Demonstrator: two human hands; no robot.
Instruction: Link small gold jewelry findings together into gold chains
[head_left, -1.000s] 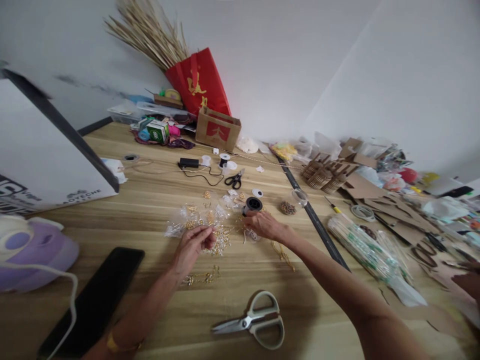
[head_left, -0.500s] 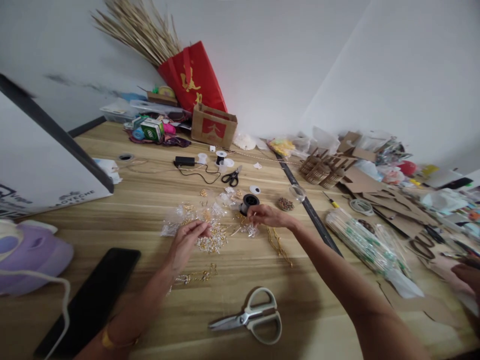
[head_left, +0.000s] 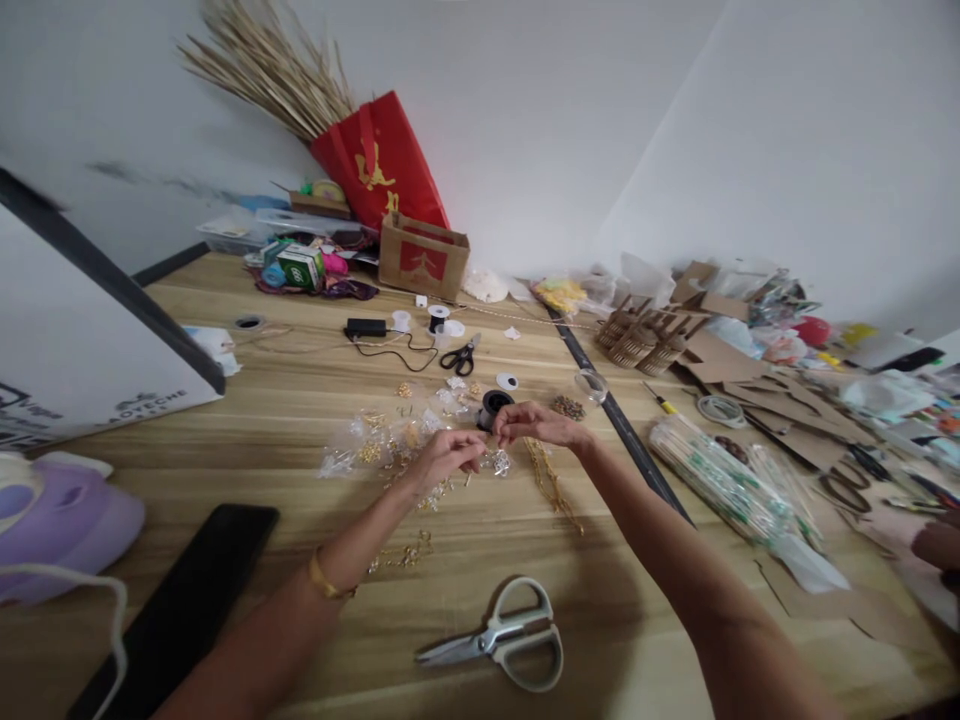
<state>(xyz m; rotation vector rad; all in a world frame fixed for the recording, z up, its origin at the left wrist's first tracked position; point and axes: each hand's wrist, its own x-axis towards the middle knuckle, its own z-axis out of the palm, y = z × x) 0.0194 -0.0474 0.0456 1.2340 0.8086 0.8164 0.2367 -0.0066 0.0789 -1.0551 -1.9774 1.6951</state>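
My left hand is closed in a pinch over the scattered gold and clear beads; whatever its fingertips hold is too small to make out. Close by on its right, my right hand is also pinched, beside a black spool, and its fingertips hide what they grip. The fingertips of both hands nearly meet. Small clear bags of findings lie left of the hands. Gold chains lie below my right wrist, and another beaded chain rests nearer me.
White-handled scissors lie in front. A black phone and a purple appliance are at left. Black scissors and a brown paper box stand farther back. Wrapped sticks lie at right, with another person's hand at the edge.
My left hand has moved right and slightly up, from over the bead pile to beside my right hand. My right hand has stayed nearly in place by the spool.
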